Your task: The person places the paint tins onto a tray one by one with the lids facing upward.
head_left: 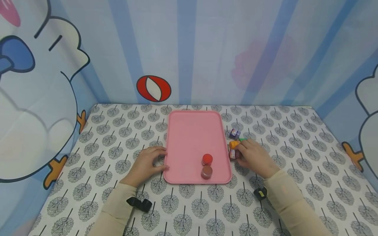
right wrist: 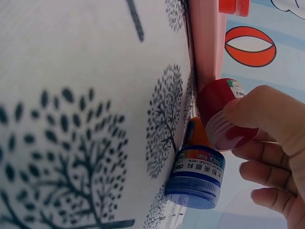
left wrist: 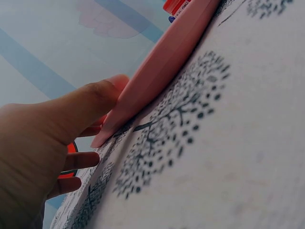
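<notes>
My right hand (head_left: 254, 158) is just off the tray's right side, thumb and fingers pinching a dark red paint jar (right wrist: 221, 114). The jar is tilted in the right wrist view, close beside the tray wall. An orange jar (head_left: 234, 144) and a blue jar (right wrist: 195, 179) are near these fingers; a bit of green (head_left: 242, 140) shows behind the hand. At the left edge of the pink tray (head_left: 192, 131), my left hand (head_left: 147, 164) touches the rim with thumb and relaxed, spread fingers. Inside the tray, a red jar (head_left: 207, 159) stands beside a brown jar (head_left: 206, 172).
A dark purple jar (head_left: 235, 133) lies beyond the right hand. The table has a tree-patterned cloth (head_left: 189, 206). Black straps (head_left: 140, 204) are at both wrists. A printed curtain (head_left: 206, 49) hangs behind the table's far edge.
</notes>
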The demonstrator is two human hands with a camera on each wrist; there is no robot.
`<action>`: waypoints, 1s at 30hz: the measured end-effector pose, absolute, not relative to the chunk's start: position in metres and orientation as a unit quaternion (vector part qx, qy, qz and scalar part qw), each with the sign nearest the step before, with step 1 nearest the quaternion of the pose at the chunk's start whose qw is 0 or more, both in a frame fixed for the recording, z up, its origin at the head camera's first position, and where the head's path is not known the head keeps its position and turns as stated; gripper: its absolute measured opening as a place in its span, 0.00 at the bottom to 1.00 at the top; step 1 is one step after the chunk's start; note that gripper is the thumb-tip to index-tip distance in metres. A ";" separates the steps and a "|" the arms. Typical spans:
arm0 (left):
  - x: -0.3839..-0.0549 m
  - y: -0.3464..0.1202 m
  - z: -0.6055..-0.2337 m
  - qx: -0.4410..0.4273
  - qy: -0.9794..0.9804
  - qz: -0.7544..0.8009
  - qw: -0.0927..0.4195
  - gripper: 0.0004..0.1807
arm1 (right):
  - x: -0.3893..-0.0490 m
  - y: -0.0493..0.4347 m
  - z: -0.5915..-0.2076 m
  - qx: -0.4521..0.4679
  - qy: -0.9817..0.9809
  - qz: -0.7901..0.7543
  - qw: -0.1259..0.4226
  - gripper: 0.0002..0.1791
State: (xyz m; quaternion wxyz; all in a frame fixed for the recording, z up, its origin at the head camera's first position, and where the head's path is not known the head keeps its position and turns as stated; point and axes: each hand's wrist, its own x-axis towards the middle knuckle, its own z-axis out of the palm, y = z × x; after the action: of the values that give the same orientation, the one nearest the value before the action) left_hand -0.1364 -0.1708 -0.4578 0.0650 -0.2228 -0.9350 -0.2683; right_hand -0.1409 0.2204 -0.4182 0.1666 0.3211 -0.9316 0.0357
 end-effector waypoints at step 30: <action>-0.136 -0.170 -0.458 -0.219 -0.935 -0.271 0.064 0.29 | -0.138 0.219 -0.408 0.311 -0.932 0.105 0.156 0.19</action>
State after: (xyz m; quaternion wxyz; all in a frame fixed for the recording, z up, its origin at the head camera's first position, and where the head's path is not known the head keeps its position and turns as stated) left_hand -0.1364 -0.1701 -0.4579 0.0641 -0.2190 -0.9351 -0.2711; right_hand -0.1385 0.2195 -0.4076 0.1555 0.3107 -0.9318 0.1055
